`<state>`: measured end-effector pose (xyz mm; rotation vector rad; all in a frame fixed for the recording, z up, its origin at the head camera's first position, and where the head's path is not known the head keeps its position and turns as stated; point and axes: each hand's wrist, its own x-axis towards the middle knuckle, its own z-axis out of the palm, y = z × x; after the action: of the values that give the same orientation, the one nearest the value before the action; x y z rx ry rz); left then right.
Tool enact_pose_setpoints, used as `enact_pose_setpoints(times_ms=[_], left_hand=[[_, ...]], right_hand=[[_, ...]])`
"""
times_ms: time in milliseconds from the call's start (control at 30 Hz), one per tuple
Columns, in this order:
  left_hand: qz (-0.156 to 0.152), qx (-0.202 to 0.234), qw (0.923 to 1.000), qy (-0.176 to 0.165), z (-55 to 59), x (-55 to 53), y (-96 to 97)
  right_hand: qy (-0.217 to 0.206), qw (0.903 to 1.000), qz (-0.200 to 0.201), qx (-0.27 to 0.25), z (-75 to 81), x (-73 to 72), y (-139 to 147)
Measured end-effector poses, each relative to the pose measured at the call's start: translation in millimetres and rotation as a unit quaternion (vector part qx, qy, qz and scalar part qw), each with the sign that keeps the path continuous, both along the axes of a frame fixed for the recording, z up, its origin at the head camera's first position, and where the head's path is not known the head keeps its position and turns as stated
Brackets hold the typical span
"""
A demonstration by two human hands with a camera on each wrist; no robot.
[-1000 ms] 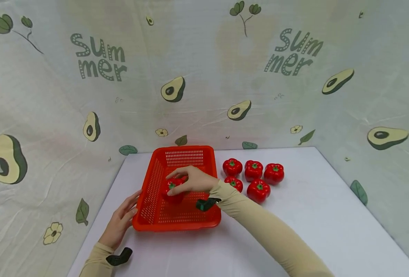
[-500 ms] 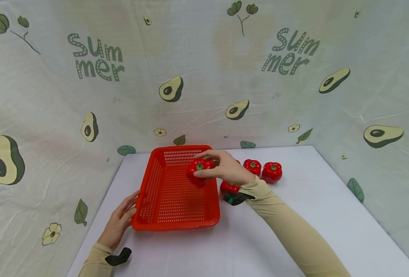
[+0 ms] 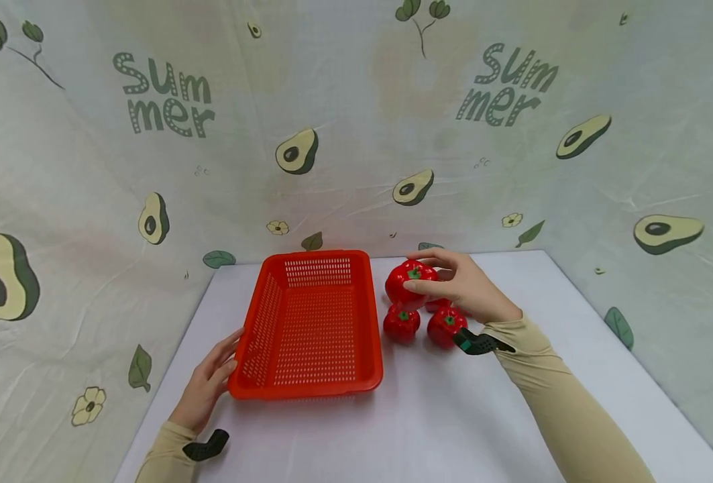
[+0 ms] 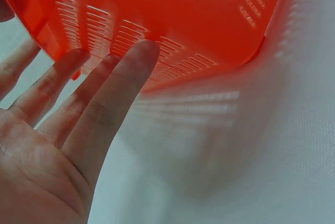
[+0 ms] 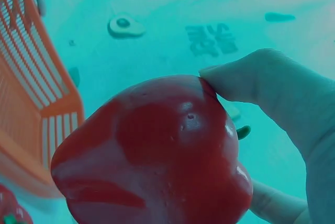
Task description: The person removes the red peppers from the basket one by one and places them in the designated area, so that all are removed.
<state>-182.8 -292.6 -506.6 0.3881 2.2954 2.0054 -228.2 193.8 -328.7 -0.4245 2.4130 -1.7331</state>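
Observation:
My right hand (image 3: pixel 466 287) pinches a shiny red bell pepper (image 3: pixel 398 287) between thumb and fingers, raised just right of the basket and overlapping other peppers in the head view. Filling the middle of the right wrist view, the same pepper (image 5: pixel 157 150) shows its green stem toward the hand. A red-orange plastic basket (image 3: pixel 308 391) with slotted walls stands left of it, with nothing inside. My left hand (image 3: pixel 202 388) rests against the basket's left side near its front corner. In the left wrist view, its straight fingers (image 4: pixel 110 96) touch the outer wall.
Red bell peppers stand right of the basket, one near its wall (image 3: pixel 401 325) and another farther right (image 3: pixel 443 327); more are partly hidden behind the held pepper and right hand. A white tabletop (image 3: pixel 356 443) lies underneath. Behind it hangs a printed cloth (image 3: pixel 356 87).
My right hand has lifted the bell pepper out of the basket and carried it right, over the other peppers. The left hand has stayed at the basket.

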Motion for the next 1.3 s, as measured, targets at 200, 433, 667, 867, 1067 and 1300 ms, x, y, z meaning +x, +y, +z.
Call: enact_pose_setpoints(times_ms=[200, 433, 667, 867, 1067, 1300], left_hand=[[-0.003, 0.000, 1.0000, 0.006, -0.2, 1.5, 0.7], [-0.002, -0.003, 0.9999, 0.010, 0.2, 1.9, 1.7], [-0.007, 0.000, 0.9999, 0.015, 1.6, 2.5, 2.2], [-0.006, 0.008, 0.9999, 0.013, 4.1, 2.8, 3.0], [-0.002, 0.006, 0.9999, 0.012, 5.2, 2.9, 3.1], [0.003, 0.000, 1.0000, 0.009, 5.0, 3.1, 4.0]], right_hand=[[0.011, 0.9987, -0.039, 0.031, -4.1, 7.6, 28], [0.017, 0.9966, -0.070, 0.040, -12.1, 13.0, 50], [0.021, 0.9941, -0.091, 0.055, -23.1, 17.8, 69], [0.019, 0.9926, -0.105, 0.057, -34.3, 20.0, 86], [0.004, 0.9898, -0.127, 0.064, -49.1, 20.2, 100], [-0.011, 0.9833, -0.162, 0.082, -66.0, 22.0, 111]])
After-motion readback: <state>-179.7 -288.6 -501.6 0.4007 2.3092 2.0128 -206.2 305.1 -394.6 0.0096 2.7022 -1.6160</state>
